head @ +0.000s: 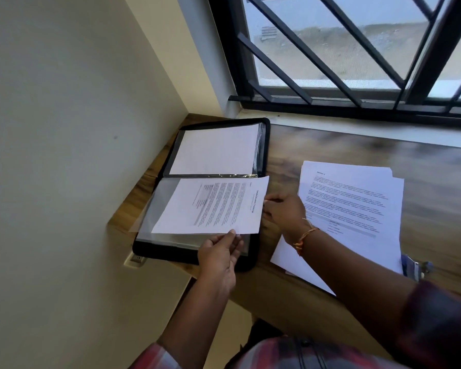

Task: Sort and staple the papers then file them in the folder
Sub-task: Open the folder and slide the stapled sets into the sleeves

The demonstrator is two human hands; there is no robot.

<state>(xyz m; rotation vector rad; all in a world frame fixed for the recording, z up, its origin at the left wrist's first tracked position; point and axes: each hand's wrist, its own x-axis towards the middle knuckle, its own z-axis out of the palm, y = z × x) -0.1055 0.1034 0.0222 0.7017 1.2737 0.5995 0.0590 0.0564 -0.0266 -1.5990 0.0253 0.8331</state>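
The folder (155,252) lies open in the desk's (330,145) left corner, a sheet (213,206) across its near sleeve. The left hand (218,253) pinches the sheet's near edge and the right hand (285,212) pinches its right edge. A stack (357,198) lies to the right.

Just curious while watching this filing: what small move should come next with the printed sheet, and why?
Probably slide the printed sheet leftward into the clear sleeve: the left hand and right hand pinch its edges, and its right end juts past the folder.
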